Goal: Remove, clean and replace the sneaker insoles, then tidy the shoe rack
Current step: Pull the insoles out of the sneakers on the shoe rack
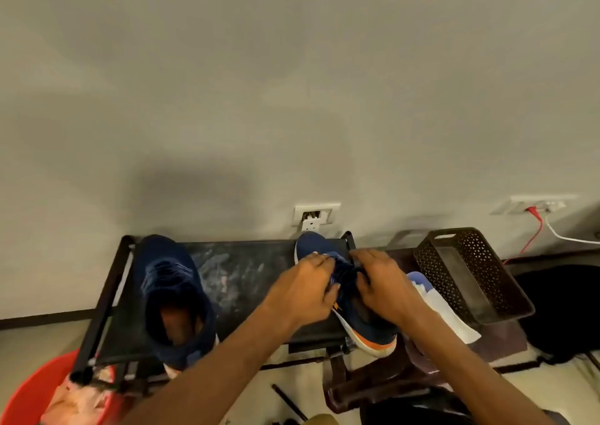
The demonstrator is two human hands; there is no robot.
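Sneaker (357, 308) sat at the rack's (246, 275) three o'clock end, both hands on it: left hand (305, 290) and right hand (378, 283) pinched its laces, probably spreading the mouth. Farther, at nine o'clock, its mate (172, 295) waited.

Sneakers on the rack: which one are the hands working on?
The right sneaker, with the orange-and-white sole; both hands grip its lace area. The all-navy left sneaker sits untouched.

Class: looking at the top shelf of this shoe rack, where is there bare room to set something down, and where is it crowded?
Free: the scuffed middle of the shelf, between the left sneaker and the right sneaker. Crowded: the right end, where both hands, left and right, work on that sneaker.
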